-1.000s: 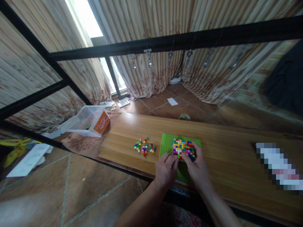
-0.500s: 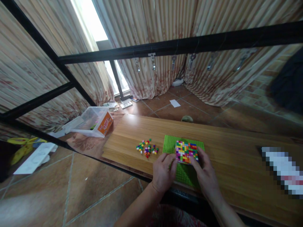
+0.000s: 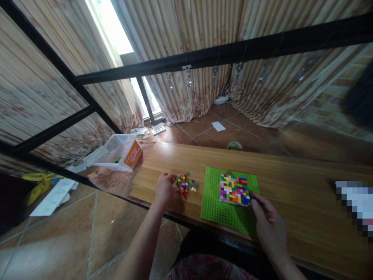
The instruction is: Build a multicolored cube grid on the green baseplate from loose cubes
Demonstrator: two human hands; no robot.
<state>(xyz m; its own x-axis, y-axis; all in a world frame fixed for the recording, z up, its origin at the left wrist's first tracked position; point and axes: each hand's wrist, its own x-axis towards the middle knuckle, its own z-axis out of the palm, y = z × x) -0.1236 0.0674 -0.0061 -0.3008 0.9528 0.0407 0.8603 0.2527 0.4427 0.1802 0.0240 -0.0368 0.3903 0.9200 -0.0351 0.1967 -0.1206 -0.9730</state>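
Note:
A flat block of small multicoloured toy bricks sits on a green studded baseplate on the wooden table. My right hand is at the block's lower right corner, its thumb and fingers bent and closed against that edge. To the left, my left hand reaches to the near-left side of a heap of loose bricks. Its fingertips are drawn together among the outermost bricks; whether one is between them is too small to see.
A clear plastic box with an orange label stands beyond the table's left end. The wooden table stretches right to a pixelated flat object. Black metal bars cross in front of the curtains.
My left hand has left the block and moved left to the loose bricks. My right hand has shifted to the block's lower right corner. The view has shifted slightly.

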